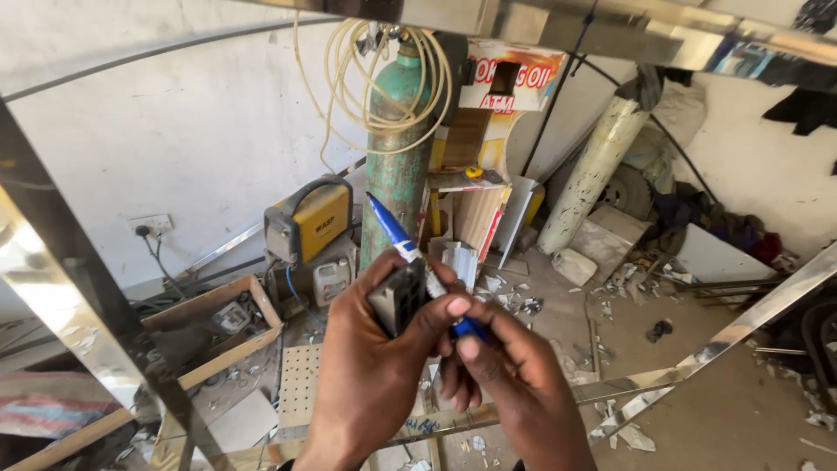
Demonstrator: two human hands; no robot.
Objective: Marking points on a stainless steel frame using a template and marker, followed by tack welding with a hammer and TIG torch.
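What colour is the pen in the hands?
The pen is blue with a white band, seen in the head view.

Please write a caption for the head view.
Left hand holds a dark block; right hand holds a blue pen.

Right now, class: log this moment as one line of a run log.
left hand: holds small dark block | right hand: holds blue pen against block | behind: green gas cylinder

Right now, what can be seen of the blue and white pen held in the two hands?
The blue and white pen is slim and plastic-looking, with a blue upper end, a white middle and a blue lower end. It tilts, its upper end pointing up and to the left. The right hand pinches its lower end; its middle crosses behind the small dark grey ribbed block gripped by the left hand. Whether it is capped cannot be told.
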